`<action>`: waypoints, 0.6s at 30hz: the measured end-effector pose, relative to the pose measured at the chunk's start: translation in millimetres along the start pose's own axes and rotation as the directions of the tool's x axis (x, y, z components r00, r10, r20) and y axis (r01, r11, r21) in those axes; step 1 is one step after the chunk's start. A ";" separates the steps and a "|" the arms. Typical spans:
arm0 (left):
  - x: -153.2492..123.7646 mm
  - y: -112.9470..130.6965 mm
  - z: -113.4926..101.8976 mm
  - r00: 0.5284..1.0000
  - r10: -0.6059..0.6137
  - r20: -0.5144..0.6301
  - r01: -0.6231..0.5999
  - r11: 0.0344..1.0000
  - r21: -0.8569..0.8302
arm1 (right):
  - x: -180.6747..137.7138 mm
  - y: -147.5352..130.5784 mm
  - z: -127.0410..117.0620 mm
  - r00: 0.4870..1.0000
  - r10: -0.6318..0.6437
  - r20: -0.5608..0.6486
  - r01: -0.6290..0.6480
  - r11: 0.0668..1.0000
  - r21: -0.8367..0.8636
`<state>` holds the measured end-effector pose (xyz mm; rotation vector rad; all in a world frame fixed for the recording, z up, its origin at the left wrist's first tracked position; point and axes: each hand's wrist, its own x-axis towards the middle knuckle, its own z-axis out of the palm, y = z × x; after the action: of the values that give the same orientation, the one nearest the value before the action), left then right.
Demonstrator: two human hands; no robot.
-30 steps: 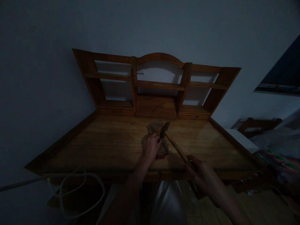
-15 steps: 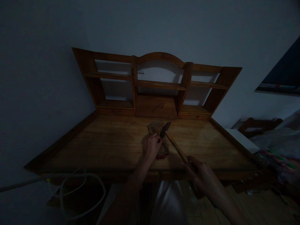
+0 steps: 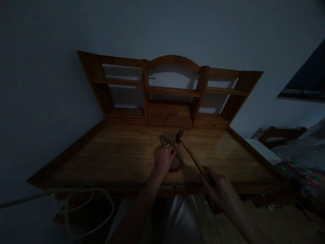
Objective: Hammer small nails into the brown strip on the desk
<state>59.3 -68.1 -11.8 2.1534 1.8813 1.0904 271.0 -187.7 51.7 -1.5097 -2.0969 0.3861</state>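
My right hand (image 3: 219, 186) is closed round the wooden handle of a hammer (image 3: 191, 154). Its dark metal head is just above and beyond my left fingers, over a crumpled brown bag or cloth (image 3: 179, 159) with a reddish lower edge. My left hand (image 3: 166, 157) rests on that brown thing, fingers pinched together. Something small and dark shows by the fingertips, too dim to name. All of this is on a wooden desk (image 3: 122, 152).
A wooden shelf unit (image 3: 172, 90) with small drawers stands along the desk's back. A thin wire-like piece (image 3: 144, 132) lies on the desktop. Loops of pale cable (image 3: 88, 189) hang at the front left. A white surface (image 3: 264, 150) and a wooden chair (image 3: 281, 134) are at right.
The hammer head has shifted slightly up and away from my left fingers, and its angle has changed. My left hand stays in the same place on the brown thing.
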 end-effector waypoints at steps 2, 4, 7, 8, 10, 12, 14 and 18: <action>0.1 -0.3 -0.3 1.000 0.000 -0.002 0.000 1.000 0.004 | -1.7 2.9 3.9 1.000 0.007 0.026 -0.007 1.000 -0.020; -0.1 -0.6 -0.9 1.000 -0.003 0.000 0.003 1.000 0.013 | -3.1 5.4 8.2 0.999 0.009 0.048 -0.007 0.999 -0.043; -0.6 -1.0 -1.4 1.000 0.007 0.001 -0.007 1.000 0.007 | -4.2 8.5 13.7 0.999 -0.004 0.054 0.007 0.998 -0.059; -0.7 -0.9 -1.3 1.000 0.012 0.001 -0.012 1.000 0.001 | -4.4 9.2 14.9 0.999 -0.008 0.043 0.010 0.998 -0.057; -0.7 -0.5 -1.0 1.000 0.010 0.000 -0.010 1.000 -0.001 | -4.5 9.8 16.0 1.000 -0.013 0.007 0.014 0.999 -0.047; -0.6 0.3 -0.5 1.000 -0.010 0.005 0.010 1.000 0.009 | -4.5 9.6 16.0 1.000 -0.006 -0.015 0.006 0.999 -0.040; -0.7 1.0 -0.4 0.999 -0.031 0.010 0.031 0.999 0.026 | -4.5 8.6 15.6 1.000 0.002 0.000 -0.002 0.999 -0.047; -0.8 1.9 -1.7 1.000 -0.028 0.006 0.028 0.999 0.041 | -5.0 5.9 16.0 0.999 0.006 0.041 -0.004 0.998 -0.058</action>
<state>60.0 -70.0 -10.0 2.1423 1.9419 1.0473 267.8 -189.3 34.3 -1.5528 -2.1536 0.3638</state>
